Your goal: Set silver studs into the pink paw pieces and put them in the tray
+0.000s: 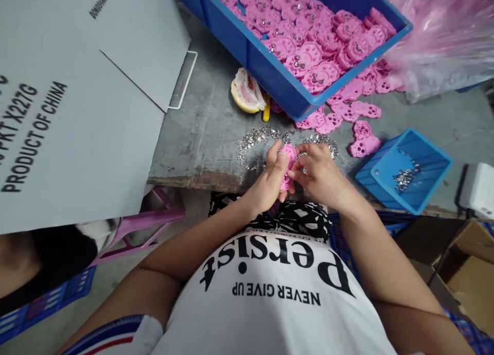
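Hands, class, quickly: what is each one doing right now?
Left hand: closed on the pink part.
Right hand: fingers pinched at the same pink part; whether it holds anything small cannot be told.

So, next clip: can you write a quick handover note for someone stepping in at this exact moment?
Left hand: grip shut on a pink plastic part at the table edge.
Right hand: fingertips pinched against that part; whether they hold a small metal piece cannot be told.
Loose small metal pieces lie on the table just beyond the hands; more sit in the small blue tray.
Blue bin holds many pink parts with metal pieces fitted.
Pink parts on the table look unfitted.
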Available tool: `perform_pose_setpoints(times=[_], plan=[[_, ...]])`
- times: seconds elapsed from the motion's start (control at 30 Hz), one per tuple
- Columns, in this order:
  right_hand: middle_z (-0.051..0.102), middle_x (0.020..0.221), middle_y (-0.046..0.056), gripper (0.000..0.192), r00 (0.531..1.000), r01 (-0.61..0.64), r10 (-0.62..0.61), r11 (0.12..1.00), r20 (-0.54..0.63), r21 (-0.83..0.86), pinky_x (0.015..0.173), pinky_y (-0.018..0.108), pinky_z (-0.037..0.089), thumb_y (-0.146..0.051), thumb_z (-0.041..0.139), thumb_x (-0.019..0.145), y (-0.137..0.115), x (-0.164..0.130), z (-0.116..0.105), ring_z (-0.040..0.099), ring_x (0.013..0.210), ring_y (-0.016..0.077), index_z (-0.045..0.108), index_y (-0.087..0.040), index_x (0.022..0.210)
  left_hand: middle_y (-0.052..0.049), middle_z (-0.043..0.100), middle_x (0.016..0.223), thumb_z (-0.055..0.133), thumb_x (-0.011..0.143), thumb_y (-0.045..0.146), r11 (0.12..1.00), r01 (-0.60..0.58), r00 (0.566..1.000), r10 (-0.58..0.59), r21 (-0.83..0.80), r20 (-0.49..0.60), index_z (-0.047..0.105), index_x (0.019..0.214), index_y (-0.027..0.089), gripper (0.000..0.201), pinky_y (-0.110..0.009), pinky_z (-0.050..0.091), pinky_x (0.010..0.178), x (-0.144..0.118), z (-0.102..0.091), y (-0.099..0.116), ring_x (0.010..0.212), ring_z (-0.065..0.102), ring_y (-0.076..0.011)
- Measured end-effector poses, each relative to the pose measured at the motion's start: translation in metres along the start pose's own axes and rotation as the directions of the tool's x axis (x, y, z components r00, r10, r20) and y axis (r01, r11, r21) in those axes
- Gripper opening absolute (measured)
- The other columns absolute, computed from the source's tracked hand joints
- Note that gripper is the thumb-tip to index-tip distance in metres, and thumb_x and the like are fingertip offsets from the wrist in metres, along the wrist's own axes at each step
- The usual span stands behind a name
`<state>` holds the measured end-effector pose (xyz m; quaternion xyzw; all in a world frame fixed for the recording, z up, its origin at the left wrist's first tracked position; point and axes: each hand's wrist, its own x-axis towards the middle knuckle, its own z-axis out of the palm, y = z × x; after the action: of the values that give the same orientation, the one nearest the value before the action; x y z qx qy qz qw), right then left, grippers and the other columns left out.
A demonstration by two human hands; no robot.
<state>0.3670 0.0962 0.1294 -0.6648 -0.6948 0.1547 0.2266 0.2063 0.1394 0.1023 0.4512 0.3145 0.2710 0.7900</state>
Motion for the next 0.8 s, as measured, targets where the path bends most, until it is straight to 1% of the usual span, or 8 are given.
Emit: perform_pose_setpoints(times=[0.1, 0.23, 0.33, 0.43, 0.53, 0.6, 0.7, 0.8], plan=[[0.066, 0.115, 0.012, 0.023, 0.999, -0.036, 0.033, 0.993, 0.034, 0.109, 0.101, 0.050, 0.044, -0.031, 0.062, 0.093, 0.005, 0.003, 0.000, 0.054, 0.112, 0.0316, 0.067, -0.021, 0.073, -0.002, 0.060, 0.076, 0.048, 0.081, 0.088, 0.997, 0.035, 0.999, -0.036, -0.068, -0.002, 0.023, 0.160, 0.028, 0.102, -0.025, 0.039, 0.039, 0.004, 0.002, 0.007, 0.050, 0.057, -0.0150], [0.068, 0.109, 0.011, 0.025, 0.997, -0.060, 0.042, 0.960, 0.072, 0.275, 0.103, 0.048, 0.043, -0.035, 0.060, 0.095, 0.009, 0.004, -0.001, 0.059, 0.108, 0.0286, 0.068, -0.020, 0.076, -0.002, 0.060, 0.078, 0.045, 0.084, 0.087, 0.979, 0.101, 0.994, -0.095, -0.175, 0.047, 0.041, 0.144, 0.025, 0.086, -0.023, 0.039, 0.036, 0.007, 0.005, 0.018, 0.050, 0.058, -0.0138], [0.068, 0.111, 0.011, 0.025, 0.997, -0.072, 0.058, 0.953, 0.057, 0.296, 0.103, 0.046, 0.043, -0.036, 0.061, 0.095, 0.009, 0.004, -0.003, 0.060, 0.109, 0.0283, 0.068, -0.020, 0.077, -0.001, 0.060, 0.077, 0.047, 0.086, 0.085, 0.978, 0.095, 0.995, -0.089, -0.186, 0.041, 0.047, 0.136, 0.024, 0.079, -0.022, 0.038, 0.036, 0.007, 0.006, 0.022, 0.050, 0.058, -0.0130], [0.069, 0.108, 0.011, 0.026, 0.996, -0.073, 0.055, 0.959, 0.075, 0.273, 0.101, 0.044, 0.044, -0.037, 0.061, 0.095, 0.007, 0.003, -0.005, 0.060, 0.107, 0.0280, 0.068, -0.020, 0.076, -0.001, 0.061, 0.078, 0.047, 0.086, 0.084, 0.983, 0.086, 0.996, -0.083, -0.161, 0.026, 0.037, 0.146, 0.025, 0.085, -0.022, 0.039, 0.036, 0.006, 0.006, 0.019, 0.050, 0.059, -0.0135], [0.068, 0.107, 0.011, 0.025, 0.995, -0.072, 0.054, 0.971, 0.083, 0.226, 0.100, 0.044, 0.045, -0.036, 0.062, 0.094, 0.006, 0.003, -0.005, 0.060, 0.107, 0.0282, 0.067, -0.020, 0.075, 0.000, 0.060, 0.075, 0.043, 0.088, 0.084, 0.989, 0.082, 0.996, -0.077, -0.122, 0.042, 0.024, 0.156, 0.024, 0.093, -0.023, 0.040, 0.036, 0.005, 0.006, 0.016, 0.046, 0.056, -0.0129], [0.068, 0.108, 0.011, 0.023, 0.996, -0.065, 0.051, 0.978, 0.076, 0.199, 0.099, 0.045, 0.046, -0.033, 0.063, 0.093, 0.005, 0.002, -0.005, 0.060, 0.107, 0.0283, 0.065, -0.020, 0.075, 0.001, 0.058, 0.072, 0.042, 0.090, 0.082, 0.992, 0.078, 0.996, -0.073, -0.102, 0.052, 0.019, 0.160, 0.024, 0.094, -0.022, 0.040, 0.036, 0.004, 0.006, 0.014, 0.045, 0.055, -0.0126], [0.067, 0.105, 0.010, 0.019, 0.997, -0.058, 0.049, 0.982, 0.054, 0.181, 0.096, 0.045, 0.048, -0.028, 0.066, 0.090, 0.005, 0.000, -0.004, 0.061, 0.104, 0.0280, 0.063, -0.021, 0.073, -0.001, 0.061, 0.077, 0.044, 0.091, 0.080, 0.993, 0.079, 0.996, -0.075, -0.090, 0.042, 0.016, 0.161, 0.025, 0.093, -0.022, 0.041, 0.036, 0.002, 0.007, 0.013, 0.049, 0.058, -0.0139], [0.066, 0.102, 0.010, 0.018, 0.998, -0.061, 0.058, 0.985, 0.021, 0.161, 0.091, 0.044, 0.050, -0.025, 0.068, 0.089, 0.002, -0.004, 0.000, 0.062, 0.099, 0.0276, 0.059, -0.022, 0.073, -0.002, 0.062, 0.082, 0.046, 0.091, 0.079, 0.992, 0.078, 0.997, -0.075, -0.098, 0.036, 0.021, 0.159, 0.027, 0.090, -0.021, 0.042, 0.035, 0.001, 0.008, 0.013, 0.051, 0.059, -0.0137]])
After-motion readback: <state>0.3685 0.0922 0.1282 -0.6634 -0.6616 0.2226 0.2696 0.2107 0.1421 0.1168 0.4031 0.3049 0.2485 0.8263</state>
